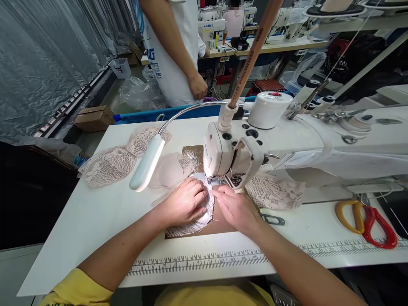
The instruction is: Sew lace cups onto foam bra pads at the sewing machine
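Observation:
A pale lace bra cup (209,208) lies under the presser foot of the white sewing machine (218,148), on a brown plate (219,219). My left hand (186,202) is bent over the cup, its fingers and thumb closed on the fabric left of the needle area. My right hand (237,208) has its fingertips pinched at the cup's right edge, just in front of the foot. The machine head partly covers the spot where needle and fabric meet. More lace cups (110,165) lie on the left, and another lace piece (276,191) rests beneath the machine arm.
A gooseneck lamp (148,163) reaches over the table's left side. Scissors with orange and red handles (379,227) lie at the right, near a ruler strip (200,261) along the front edge. Across the table stands a person in a white shirt (174,55).

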Tool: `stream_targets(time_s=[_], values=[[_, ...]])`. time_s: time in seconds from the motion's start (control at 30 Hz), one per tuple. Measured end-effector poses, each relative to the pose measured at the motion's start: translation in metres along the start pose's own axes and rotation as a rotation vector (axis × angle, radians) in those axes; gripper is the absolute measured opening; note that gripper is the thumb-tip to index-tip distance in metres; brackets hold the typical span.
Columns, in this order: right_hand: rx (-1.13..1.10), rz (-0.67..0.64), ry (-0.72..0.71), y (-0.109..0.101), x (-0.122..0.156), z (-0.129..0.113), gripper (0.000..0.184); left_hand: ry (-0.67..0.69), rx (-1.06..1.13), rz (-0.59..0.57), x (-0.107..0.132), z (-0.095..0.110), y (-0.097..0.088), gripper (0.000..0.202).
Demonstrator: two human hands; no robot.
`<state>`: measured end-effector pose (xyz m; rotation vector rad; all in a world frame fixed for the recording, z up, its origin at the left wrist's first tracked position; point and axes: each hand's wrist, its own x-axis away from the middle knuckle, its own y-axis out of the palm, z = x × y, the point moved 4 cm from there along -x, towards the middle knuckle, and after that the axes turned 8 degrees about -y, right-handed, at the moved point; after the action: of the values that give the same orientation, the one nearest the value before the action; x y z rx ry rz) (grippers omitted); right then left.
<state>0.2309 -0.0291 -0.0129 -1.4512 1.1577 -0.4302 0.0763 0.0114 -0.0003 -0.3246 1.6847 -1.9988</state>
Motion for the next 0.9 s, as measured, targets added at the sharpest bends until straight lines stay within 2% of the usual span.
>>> stream_targets(time_s=[0.27,0.5,0.77,0.9], values=[[0.012,-0.047,-0.043,0.004,0.000,0.000,0.037,0.009,0.037,0.048,0.001,-0.005,0.001,0.030],[0.147,-0.127,0.043,0.008,-0.002,0.001,0.042,-0.006,0.040,0.077,-0.003,-0.012,-0.001,0.031],[0.150,0.016,0.013,0.008,-0.001,0.004,0.037,0.042,0.002,0.091,-0.005,-0.004,0.001,0.028],[0.113,-0.021,0.062,0.008,0.000,0.004,0.037,0.077,0.051,0.073,-0.003,-0.003,0.003,0.029]])
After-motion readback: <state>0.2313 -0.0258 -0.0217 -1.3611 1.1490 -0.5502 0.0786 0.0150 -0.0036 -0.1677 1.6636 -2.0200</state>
